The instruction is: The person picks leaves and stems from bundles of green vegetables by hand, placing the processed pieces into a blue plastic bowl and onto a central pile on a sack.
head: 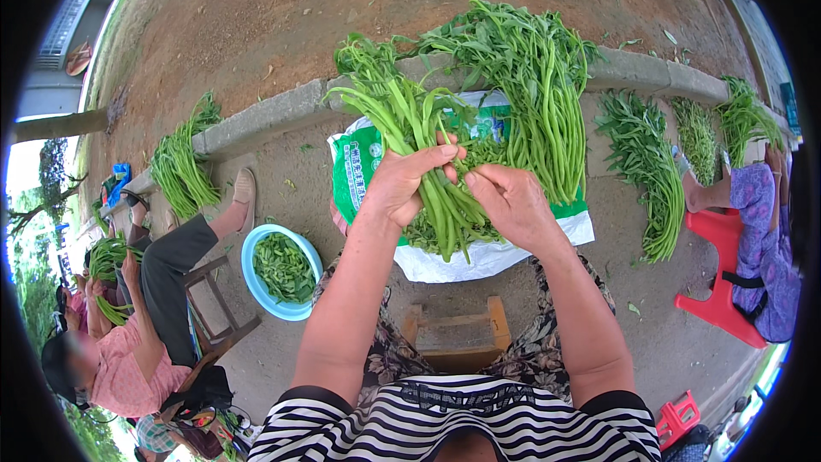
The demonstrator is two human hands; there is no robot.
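My left hand (410,179) is closed around a bunch of long-stemmed leafy greens (401,106), whose leaves point up and cut stems down. At the right side of that bunch my right hand (510,202) has thumb and forefinger pinched together by the stems; whether a leaf or stem is between them cannot be told. Below both hands lies a green and white plastic sack (359,167) spread on the ground, with short plucked pieces of greens (430,234) on it. A large pile of long-stemmed greens (545,109) rests on the sack's right part and over the stone curb.
A light blue basin (252,279) of plucked greens stands at left, near a seated person in pink (138,359). More greens (648,173) lie at right beside a person on a red plastic stool (718,269). The stone curb (276,115) crosses ahead; a wooden stool (458,359) is beneath me.
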